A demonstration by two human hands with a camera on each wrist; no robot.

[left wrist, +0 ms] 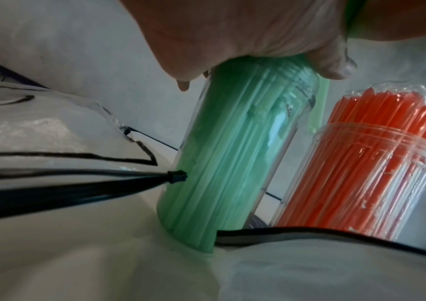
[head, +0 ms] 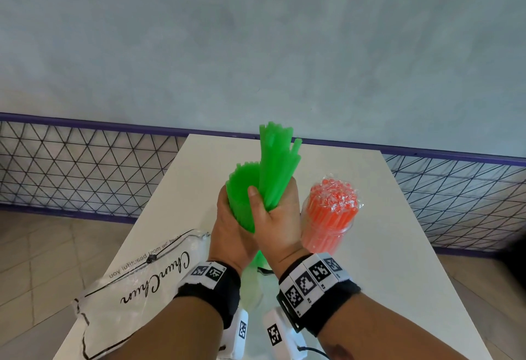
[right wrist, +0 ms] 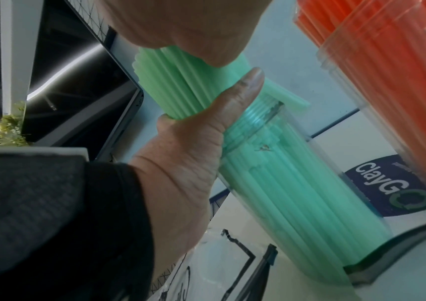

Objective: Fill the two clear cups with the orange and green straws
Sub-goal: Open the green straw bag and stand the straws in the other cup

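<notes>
At the far left of the white surface (head: 384, 197) lies a clear plastic bag (head: 136, 288) with black trim and cursive lettering, flat and crumpled, its edge close to the nearer cup. To its right stands a tall clear cup (left wrist: 229, 163) packed with green straws (left wrist: 214, 173); they are pale, translucent green tubes standing upright and pressed tightly together, rising well above the threaded rim. The left hand (head: 230, 228) wraps around the part of this bundle that stands out of the cup, fingers curled about it just above the rim. Against it, the right hand (head: 277, 217) clenches a second, looser bunch of green straws (head: 277, 166) with its thumb (head: 254, 197) laid across them; this bunch fans upward with uneven ends, higher than the packed ones. Just right of the hands stands the second clear cup (head: 327, 234), filled with orange straws (head: 330, 214), bright translucent tubes with slanted cut tips, still bunched in a crinkled clear wrapper (head: 338, 191) that puckers over their tops. The two cups stand just beside each other on the surface, a black cable (left wrist: 335, 236) lying at their bases.
</notes>
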